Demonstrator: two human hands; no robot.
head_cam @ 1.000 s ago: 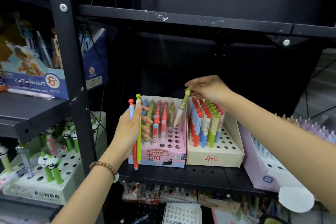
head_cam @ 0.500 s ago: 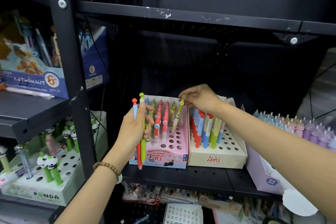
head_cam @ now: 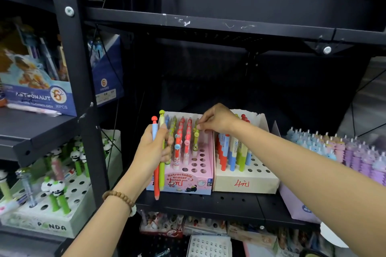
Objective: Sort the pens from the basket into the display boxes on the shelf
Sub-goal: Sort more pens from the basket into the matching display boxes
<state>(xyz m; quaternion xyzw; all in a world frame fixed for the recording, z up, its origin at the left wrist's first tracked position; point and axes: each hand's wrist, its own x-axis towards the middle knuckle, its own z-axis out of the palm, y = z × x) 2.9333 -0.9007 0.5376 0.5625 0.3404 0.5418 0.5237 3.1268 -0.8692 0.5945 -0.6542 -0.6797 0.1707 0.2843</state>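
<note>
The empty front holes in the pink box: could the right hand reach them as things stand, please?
Probably yes: the right hand is over the pink box, pinching a green pen, and the front holes lie uncovered.

Head cam, fwd, maybe slightly down, near shelf (head_cam: 198,204).

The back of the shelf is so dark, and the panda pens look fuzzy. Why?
Head view: little light reaches behind the pink display box, leaving it black; the wide-angle lens probably softens the edges, blurring the panda pens; near the right hand it is sharper.
</note>
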